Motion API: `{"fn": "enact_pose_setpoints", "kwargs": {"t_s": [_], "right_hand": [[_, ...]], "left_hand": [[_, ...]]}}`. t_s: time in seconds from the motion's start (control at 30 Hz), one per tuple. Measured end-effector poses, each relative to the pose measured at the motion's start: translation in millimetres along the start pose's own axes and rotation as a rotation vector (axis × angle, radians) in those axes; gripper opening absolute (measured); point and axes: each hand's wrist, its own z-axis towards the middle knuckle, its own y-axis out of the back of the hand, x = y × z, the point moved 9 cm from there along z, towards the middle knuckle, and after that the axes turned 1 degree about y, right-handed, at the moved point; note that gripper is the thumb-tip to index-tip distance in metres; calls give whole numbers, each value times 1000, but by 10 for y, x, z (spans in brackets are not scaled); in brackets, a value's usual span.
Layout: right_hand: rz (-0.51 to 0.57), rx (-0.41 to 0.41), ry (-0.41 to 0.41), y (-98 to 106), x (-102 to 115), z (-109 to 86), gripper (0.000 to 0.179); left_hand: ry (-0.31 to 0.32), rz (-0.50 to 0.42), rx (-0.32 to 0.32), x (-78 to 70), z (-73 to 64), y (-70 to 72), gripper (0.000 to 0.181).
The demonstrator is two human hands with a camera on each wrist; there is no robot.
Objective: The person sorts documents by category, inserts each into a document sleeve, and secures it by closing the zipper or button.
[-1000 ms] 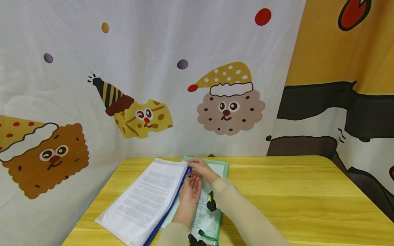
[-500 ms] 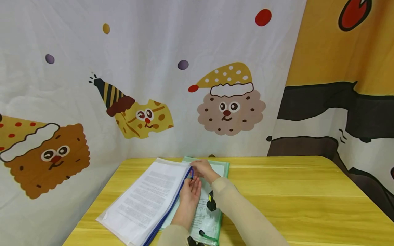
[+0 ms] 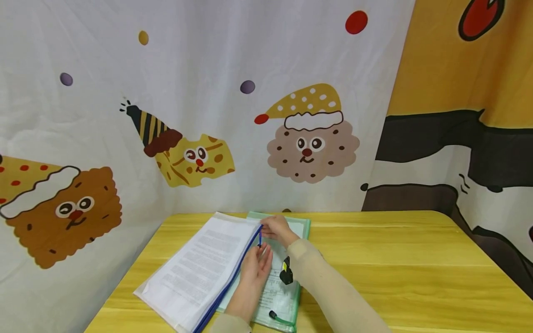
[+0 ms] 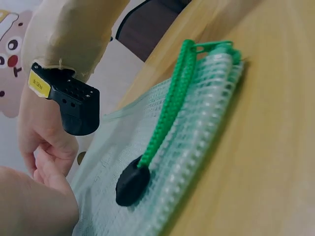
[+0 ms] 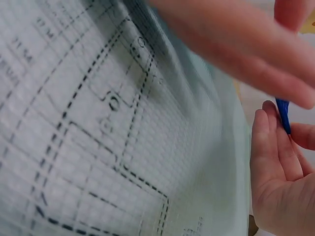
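Note:
A clear zip document bag (image 3: 195, 268) with a blue zipped edge and printed sheets inside lies slanted on the table, over part of a green mesh zip document bag (image 3: 270, 300). My right hand (image 3: 278, 230) grips the blue-edged bag at its upper right corner, fingertips partly hidden. Just below, my left hand (image 3: 255, 268) pinches the blue zipper pull (image 5: 283, 115) between thumb and fingers, as the right wrist view shows. In the left wrist view, the green bag's cord pull (image 4: 170, 103) with a black end (image 4: 133, 182) lies loose on the mesh.
The wooden table (image 3: 395, 268) extends to the right of both bags. Behind it hangs a cartoon-printed curtain (image 3: 208, 60). A black wrist camera (image 4: 78, 108) with a yellow label sits on the right sleeve.
The blue-edged bag has shifted slightly to the right, its upper corner moving with my right hand. My left hand has come down a little, and the blue pull now looks straighter.

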Motion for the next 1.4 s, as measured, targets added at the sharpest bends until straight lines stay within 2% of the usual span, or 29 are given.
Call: {"fn": "enact_pose_setpoints", "kwargs": {"t_s": [0.13, 0.27, 0.37, 0.63, 0.73, 0.87, 0.97, 1.2, 1.4], "right_hand": [[15, 0, -1, 17, 1, -3, 24], [25, -8, -9, 37, -4, 5, 25], [26, -11, -6, 40, -1, 10, 24], [-19, 2, 13, 42, 3, 7, 25], [-32, 10, 18, 39, 6, 3, 28], [-36, 21, 17, 28, 18, 2, 29], [-29, 23, 13, 25, 25, 4, 29], [-34, 37, 20, 6, 73, -13, 29], [-41, 49, 12, 1, 59, -29, 31]], "left_hand": [[-39, 135, 6, -60, -83, 6, 8], [-89, 303, 10, -190, -157, -16, 9], [-104, 376, 12, -293, -171, -24, 12], [-76, 382, -13, -416, -93, 129, 12], [-90, 391, -2, -450, -51, 154, 11], [-142, 475, 14, -550, -27, 115, 27], [-196, 609, 16, -650, -31, 72, 30], [-359, 975, -30, -884, -8, 47, 15], [-478, 1349, -36, -908, -10, 3, 15]]}}
